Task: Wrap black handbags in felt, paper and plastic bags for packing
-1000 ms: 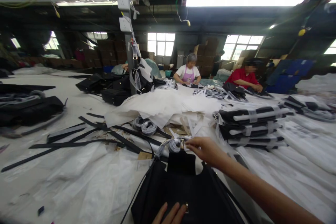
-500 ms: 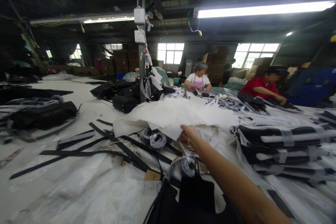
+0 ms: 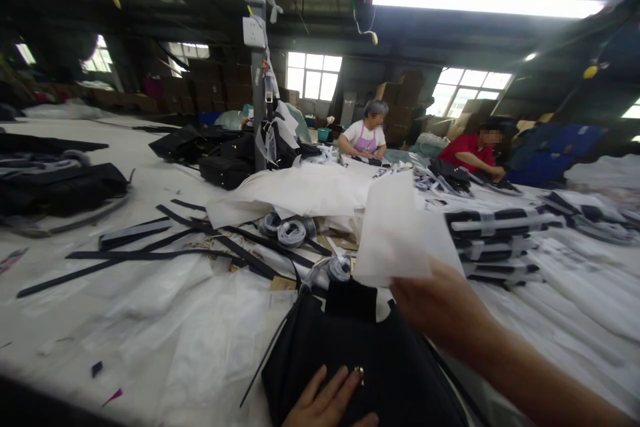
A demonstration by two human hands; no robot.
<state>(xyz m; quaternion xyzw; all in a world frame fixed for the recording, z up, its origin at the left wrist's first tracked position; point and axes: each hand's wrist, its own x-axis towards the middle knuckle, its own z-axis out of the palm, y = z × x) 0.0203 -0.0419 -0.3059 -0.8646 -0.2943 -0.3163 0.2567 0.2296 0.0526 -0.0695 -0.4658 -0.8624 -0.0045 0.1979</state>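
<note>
A black handbag (image 3: pixel 400 373) lies in front of me at the bottom, with a small gold-coloured clasp on its front. My left hand (image 3: pixel 327 400) rests on it beside the clasp, fingers spread. Raised above the bag's right side, my right hand (image 3: pixel 433 300) grips a white paper sheet (image 3: pixel 393 227) by its lower edge; motion blurs both. Behind the sheet spreads a pile of white paper (image 3: pixel 300 188). Just beyond the bag's top is a coil of plastic-wrapped strap (image 3: pixel 340 268), with a brown tag (image 3: pixel 283 283) to its left.
Black straps (image 3: pixel 150 255) and clear plastic bags (image 3: pixel 215 340) cover the table's left part. A metal post (image 3: pixel 259 107) rises behind the paper. Stacked wrapped black pieces (image 3: pixel 493 247) lie at right. Two people, one in a purple apron (image 3: pixel 367 141), one in red (image 3: pixel 460 150), work across the table.
My right hand has come back from the paper pile, bringing a sheet above the bag. My left hand has come into view on the bag. The view has tilted down.
</note>
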